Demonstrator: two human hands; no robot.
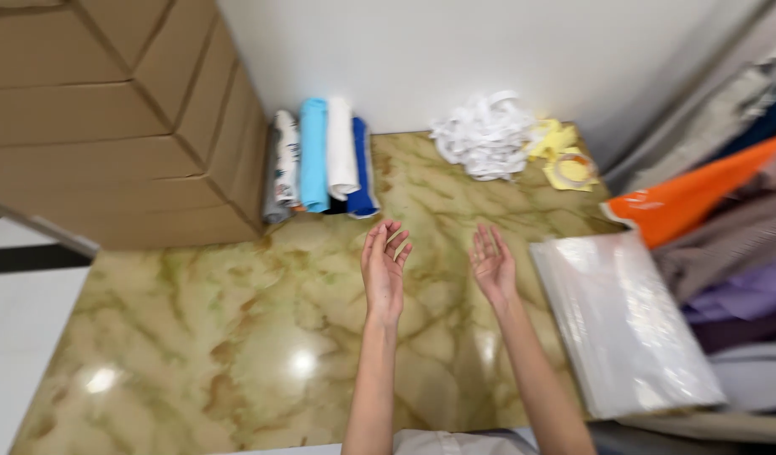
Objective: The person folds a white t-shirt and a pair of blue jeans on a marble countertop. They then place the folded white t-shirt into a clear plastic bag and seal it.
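Both bare hands are held out over the glossy green-and-cream marbled counter [236,337], palms up and fingers spread — nothing is gripped. The left hand [384,271] and the right hand [492,266] are kept near each other but apart, above the counter's middle. Nearest the right hand, a stack of clear plastic bags [624,324] is laid along the right edge. At the far edge, a row of rolled cloths in white, light blue and dark blue [325,160] is stood just beside brown cardboard boxes [118,118]. In the far right corner, a tangle of white strips [485,135] is seen — probably elastic, blurred — touching yellow scraps [565,156].
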